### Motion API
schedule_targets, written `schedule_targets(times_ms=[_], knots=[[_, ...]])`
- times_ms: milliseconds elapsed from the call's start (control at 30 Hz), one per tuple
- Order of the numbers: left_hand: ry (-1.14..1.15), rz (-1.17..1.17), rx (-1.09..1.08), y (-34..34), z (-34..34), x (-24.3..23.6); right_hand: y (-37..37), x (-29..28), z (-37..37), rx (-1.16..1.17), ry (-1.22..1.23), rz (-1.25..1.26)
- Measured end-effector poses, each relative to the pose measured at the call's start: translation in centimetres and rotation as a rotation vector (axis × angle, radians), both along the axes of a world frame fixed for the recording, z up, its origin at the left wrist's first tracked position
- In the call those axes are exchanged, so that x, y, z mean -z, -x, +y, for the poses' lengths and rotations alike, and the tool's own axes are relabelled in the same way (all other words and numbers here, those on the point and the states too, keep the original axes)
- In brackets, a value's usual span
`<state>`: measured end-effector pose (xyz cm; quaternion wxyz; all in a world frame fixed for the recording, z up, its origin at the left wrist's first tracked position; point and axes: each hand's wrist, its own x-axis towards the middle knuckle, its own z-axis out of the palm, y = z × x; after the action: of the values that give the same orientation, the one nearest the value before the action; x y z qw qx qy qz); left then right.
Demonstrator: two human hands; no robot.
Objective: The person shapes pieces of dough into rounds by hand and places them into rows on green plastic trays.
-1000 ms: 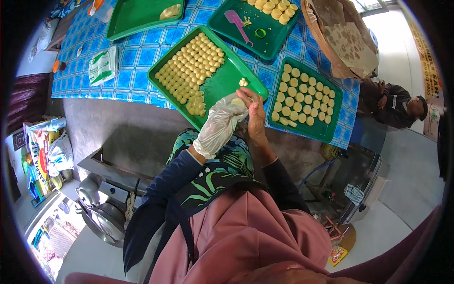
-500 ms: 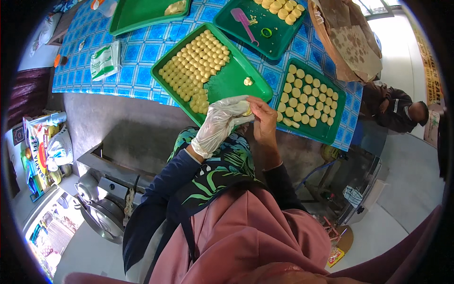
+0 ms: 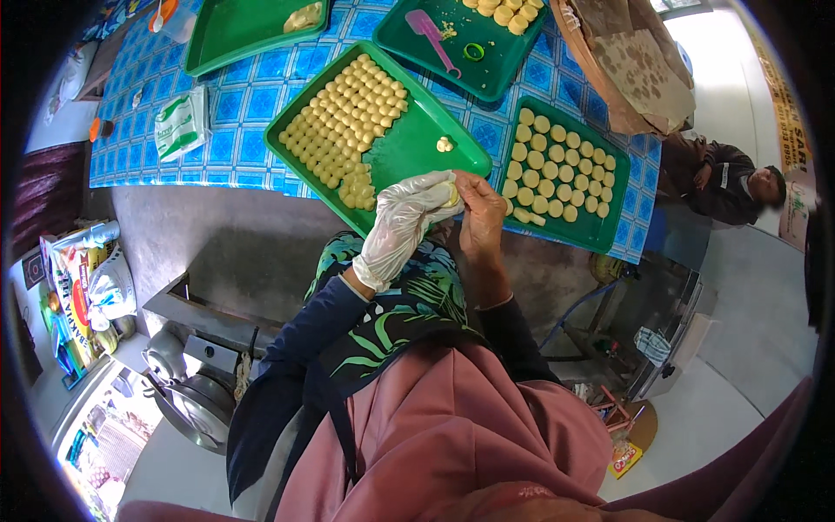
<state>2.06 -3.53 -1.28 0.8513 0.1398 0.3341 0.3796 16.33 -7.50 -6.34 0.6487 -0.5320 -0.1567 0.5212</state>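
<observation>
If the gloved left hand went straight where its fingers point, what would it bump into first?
Probably the bare right hand, just past the pale dough piece in the left hand, though depth is hard to judge here.

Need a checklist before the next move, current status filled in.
1. Left hand gloved: ok, whitish see-through glove.
2. Right hand gloved: not ok, bare.
3. Dough piece secured: ok, in the left hand's fingers, right hand's fingers against it.
4. Dough piece's full shape: cannot tell, fingers cover most of it.
5. Dough balls inside their green tray: ok.
6. Small lump grouped with them: not ok, sits apart.
</observation>
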Motion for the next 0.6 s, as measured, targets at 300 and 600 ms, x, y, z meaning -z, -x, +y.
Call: schedule_targets(times_ms=[300,600], knots=[[-0.067,-0.011,-0.046,0.1,-0.3,0.2,1.1,-0.1,-0.6,0.007,0.033,0.013],[-0.012,0.092,-0.006,1.0,-0.4,2.1,0.6,-1.7,-1.1,-0.131,-0.300,-1.468]])
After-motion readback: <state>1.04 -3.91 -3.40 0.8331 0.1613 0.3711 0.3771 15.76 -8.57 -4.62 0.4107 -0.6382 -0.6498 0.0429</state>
